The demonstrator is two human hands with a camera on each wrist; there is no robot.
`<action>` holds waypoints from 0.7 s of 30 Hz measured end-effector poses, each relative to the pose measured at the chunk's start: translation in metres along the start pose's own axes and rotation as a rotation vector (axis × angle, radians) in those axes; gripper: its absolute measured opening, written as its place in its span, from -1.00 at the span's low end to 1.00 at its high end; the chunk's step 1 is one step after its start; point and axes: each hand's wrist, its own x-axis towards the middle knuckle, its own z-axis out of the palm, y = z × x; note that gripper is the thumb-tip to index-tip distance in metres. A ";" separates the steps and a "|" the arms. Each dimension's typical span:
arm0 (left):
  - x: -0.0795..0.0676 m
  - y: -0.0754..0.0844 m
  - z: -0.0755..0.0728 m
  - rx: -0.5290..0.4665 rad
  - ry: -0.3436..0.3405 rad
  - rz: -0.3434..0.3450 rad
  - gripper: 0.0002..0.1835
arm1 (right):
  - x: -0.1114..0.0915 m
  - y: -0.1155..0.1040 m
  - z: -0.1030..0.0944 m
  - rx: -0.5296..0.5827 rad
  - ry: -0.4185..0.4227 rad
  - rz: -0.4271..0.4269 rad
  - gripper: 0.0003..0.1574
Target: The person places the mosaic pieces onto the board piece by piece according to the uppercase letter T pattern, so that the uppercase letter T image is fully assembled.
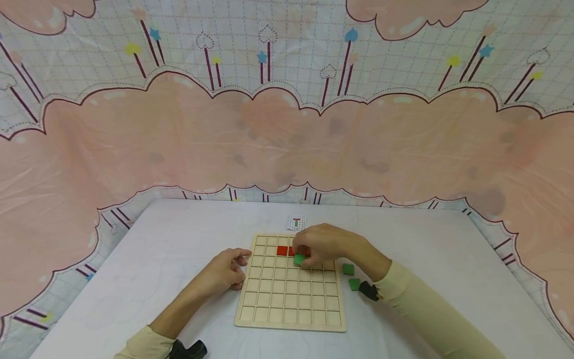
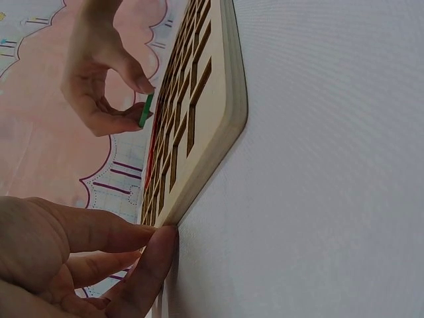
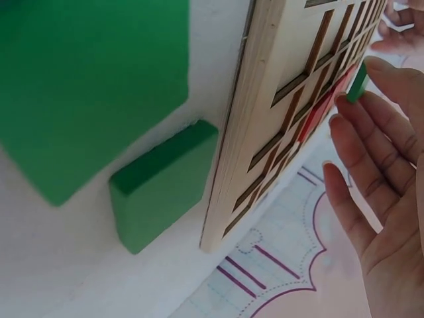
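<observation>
Thumb and finger of the right hand (image 1: 322, 243) pinch a green tile (image 1: 298, 259) just over the wooden grid board (image 1: 289, 328), on the near side of the red tiles (image 1: 282, 251).
The left hand (image 1: 224, 269) rests its fingertips, apart, against the board's left edge. If the pinch loosens, I judge, the tile could land askew instead of flat; if the left hand pushes unevenly, the board could turn. Two loose green tiles (image 1: 348, 269) lie right of the board, and a small pattern card (image 1: 296, 223) beyond it. The table (image 1: 179, 239) is white; behind it hangs a peach printed curtain (image 1: 224, 134).
</observation>
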 end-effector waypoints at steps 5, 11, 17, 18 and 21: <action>0.000 0.001 0.000 0.004 0.003 -0.005 -0.35 | 0.003 -0.001 0.001 -0.009 -0.006 -0.006 -0.77; 0.000 0.001 0.000 -0.008 0.003 -0.008 -0.34 | 0.005 -0.003 0.002 -0.019 -0.001 -0.013 -0.75; 0.000 0.001 0.000 -0.004 0.003 -0.006 -0.34 | 0.007 -0.005 0.001 -0.043 0.018 -0.048 -0.75; 0.000 0.001 0.000 -0.003 0.003 -0.006 -0.34 | 0.008 -0.005 0.001 -0.046 0.018 -0.050 -0.75; 0.001 0.001 0.001 0.006 0.005 -0.007 -0.34 | 0.008 -0.005 0.001 -0.056 0.016 -0.051 -0.72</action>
